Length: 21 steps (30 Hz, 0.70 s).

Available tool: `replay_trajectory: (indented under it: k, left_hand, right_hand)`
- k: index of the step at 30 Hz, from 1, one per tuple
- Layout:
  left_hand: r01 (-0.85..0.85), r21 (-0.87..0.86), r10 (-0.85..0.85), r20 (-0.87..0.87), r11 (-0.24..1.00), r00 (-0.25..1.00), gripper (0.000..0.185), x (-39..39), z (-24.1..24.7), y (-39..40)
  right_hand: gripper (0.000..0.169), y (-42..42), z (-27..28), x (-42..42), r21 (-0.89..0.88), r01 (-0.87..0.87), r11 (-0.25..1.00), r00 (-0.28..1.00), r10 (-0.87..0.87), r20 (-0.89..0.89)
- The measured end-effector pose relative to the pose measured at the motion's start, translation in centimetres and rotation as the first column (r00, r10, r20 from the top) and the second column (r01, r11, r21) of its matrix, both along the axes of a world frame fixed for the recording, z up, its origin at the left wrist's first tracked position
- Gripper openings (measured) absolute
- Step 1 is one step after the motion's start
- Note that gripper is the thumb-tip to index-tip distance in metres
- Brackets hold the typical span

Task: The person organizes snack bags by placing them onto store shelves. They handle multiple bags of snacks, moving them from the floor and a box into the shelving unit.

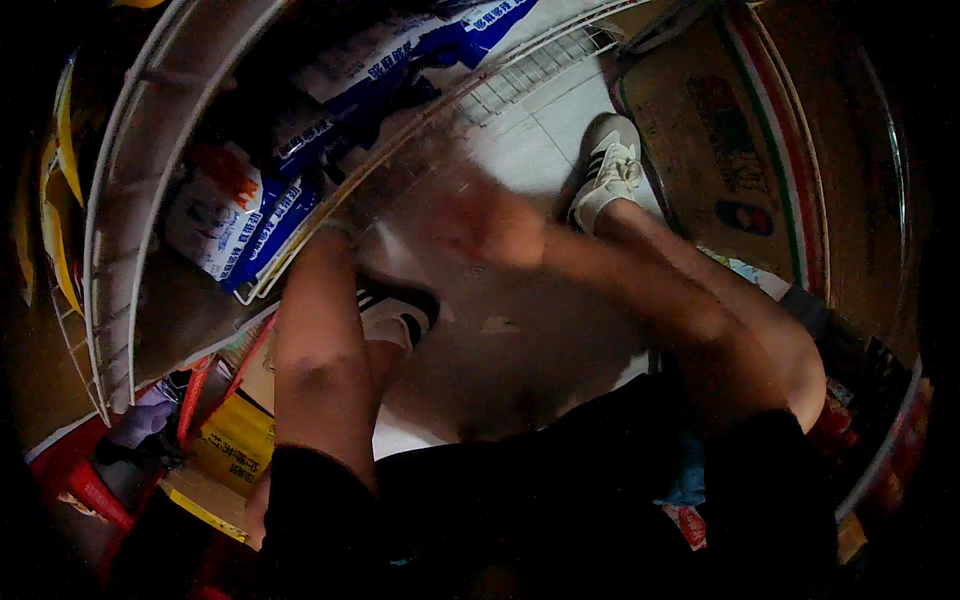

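My right hand (514, 232) is strongly blurred over the space between the feet. A dark reddish-brown smear lies at its fingers; whether it is a held thing cannot be told. Below it spreads a large brown surface (517, 367), perhaps cardboard, with blurred edges. My left forearm reaches up to the rim of a white wire shelf (251, 292), where the left hand is lost from sight. Blue and white printed plastic packets (217, 225) lie on that shelf, close to the forearm. More blue and white packets (390, 67) lie farther along it.
Sneakers (611, 161) rest on both sides of the brown surface, one on white floor tiles (532, 142). A printed cardboard box (705, 150) stands at the right. White wire racking (112, 225) curves along the left, above a yellow box (232, 442) and red bars (193, 397).
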<state>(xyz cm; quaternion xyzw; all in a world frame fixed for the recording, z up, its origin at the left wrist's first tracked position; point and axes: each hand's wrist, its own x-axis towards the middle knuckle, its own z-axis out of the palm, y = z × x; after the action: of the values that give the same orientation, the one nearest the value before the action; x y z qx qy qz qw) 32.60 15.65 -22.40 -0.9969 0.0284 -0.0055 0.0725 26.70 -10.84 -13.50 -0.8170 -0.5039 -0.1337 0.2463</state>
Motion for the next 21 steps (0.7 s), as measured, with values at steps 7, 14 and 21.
replay_trajectory:
  k: [7,14,21]
  left_hand:
    - [0.055,0.349,-0.137,0.216,0.936,0.967,0.049,-2.2,-5.7,5.3]
    - [-0.147,-0.231,0.183,0.147,0.962,0.972,0.051,-4.6,0.8,2.0]
    - [-0.144,-0.205,0.212,0.359,0.968,0.909,0.042,-7.5,6.9,-2.8]
  right_hand:
    - [0.094,-1.1,-7.9,-11.2,-0.48,-0.151,0.864,0.94,-0.025,-0.341]
    - [0.047,-1.0,-10.6,-13.3,-0.37,-0.218,0.903,0.885,0.023,-0.465]
    - [0.028,0.8,-12.7,-15.8,-0.551,-0.363,0.752,0.694,-0.177,-0.698]
